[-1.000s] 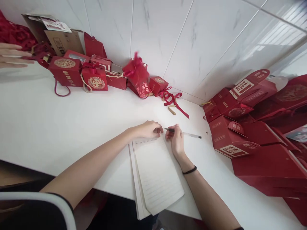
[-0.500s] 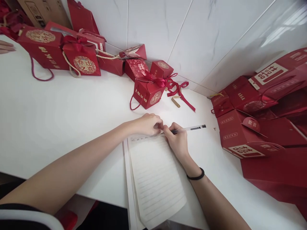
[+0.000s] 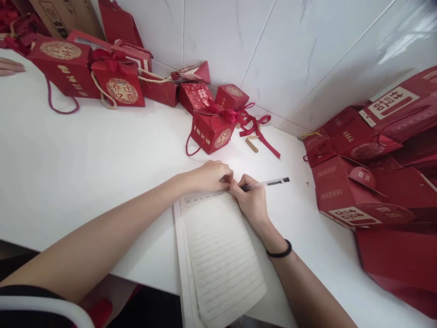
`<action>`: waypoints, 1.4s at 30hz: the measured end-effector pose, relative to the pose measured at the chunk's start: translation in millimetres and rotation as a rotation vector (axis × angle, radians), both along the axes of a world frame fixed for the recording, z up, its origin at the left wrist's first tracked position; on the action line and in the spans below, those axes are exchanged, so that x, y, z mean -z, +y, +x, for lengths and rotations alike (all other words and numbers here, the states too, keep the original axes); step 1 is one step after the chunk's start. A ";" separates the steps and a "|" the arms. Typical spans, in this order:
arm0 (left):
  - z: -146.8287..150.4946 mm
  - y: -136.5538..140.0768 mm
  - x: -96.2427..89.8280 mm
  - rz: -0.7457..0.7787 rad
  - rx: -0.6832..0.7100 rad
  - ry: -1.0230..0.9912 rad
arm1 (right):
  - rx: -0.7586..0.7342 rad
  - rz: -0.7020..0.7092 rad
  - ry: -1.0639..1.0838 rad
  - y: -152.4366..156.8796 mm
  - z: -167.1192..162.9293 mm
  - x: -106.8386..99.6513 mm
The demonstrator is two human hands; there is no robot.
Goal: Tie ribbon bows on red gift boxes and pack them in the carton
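A lined notebook (image 3: pixel 221 255) lies open on the white table, with a row of small handwritten characters along its top line. Wrapped round a clear pen (image 3: pixel 269 183) with a dark end, my right hand (image 3: pixel 251 198) rests on the upper right of the page; the pen's tip is hidden behind the fingers. My left hand (image 3: pixel 213 176) lies at the page's top edge, its fingers curled inward close to the right fingertips. Whether anything is inside those curled fingers cannot be seen.
Beyond my hands stands a red gift box (image 3: pixel 215 132) with a ribbon bow and cord handle. Loose red ribbon (image 3: pixel 261 132) and a gold tag (image 3: pixel 251 145) lie beside it. More red boxes (image 3: pixel 118 86) line the wall; others (image 3: pixel 355 191) crowd the right. Another person's hand (image 3: pixel 10 67) shows far left.
The pen's top end has shifted slightly left and down as my right hand makes a small movement. My left hand stays almost in place. The view has shifted a little.
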State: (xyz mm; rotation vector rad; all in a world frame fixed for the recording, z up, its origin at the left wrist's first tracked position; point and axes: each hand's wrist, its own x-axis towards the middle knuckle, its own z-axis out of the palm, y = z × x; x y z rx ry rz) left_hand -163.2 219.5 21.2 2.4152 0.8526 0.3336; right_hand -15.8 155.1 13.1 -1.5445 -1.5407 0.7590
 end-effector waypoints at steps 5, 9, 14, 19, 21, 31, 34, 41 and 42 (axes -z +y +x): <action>-0.1 0.6 -0.1 0.008 -0.004 0.003 | -0.001 0.019 0.008 0.5 0.3 2.8; 0.4 0.4 0.9 0.016 -0.014 0.011 | -0.003 0.004 0.012 1.1 1.1 3.1; 1.2 0.3 2.0 0.018 -0.016 -0.004 | 0.027 0.020 -0.008 0.8 0.8 2.8; 0.5 0.1 1.1 0.012 -0.020 -0.015 | 0.035 0.016 -0.011 1.0 1.0 3.3; 0.1 -0.9 -0.5 0.002 -0.022 -0.016 | 0.040 0.007 -0.015 1.3 1.4 3.2; 0.1 -1.7 -1.6 -0.011 -0.016 -0.022 | 0.046 0.022 -0.009 0.6 0.8 3.4; -0.4 -1.9 -0.8 -0.010 -0.021 -0.035 | 0.065 0.024 0.051 0.9 1.8 2.2; -2.6 -4.2 -0.9 -0.035 -0.022 -0.080 | 0.196 -0.081 0.720 11.7 17.7 1.0; -2.9 -4.5 -1.3 -0.039 -0.027 -0.083 | 0.212 -0.076 0.731 13.0 19.8 0.4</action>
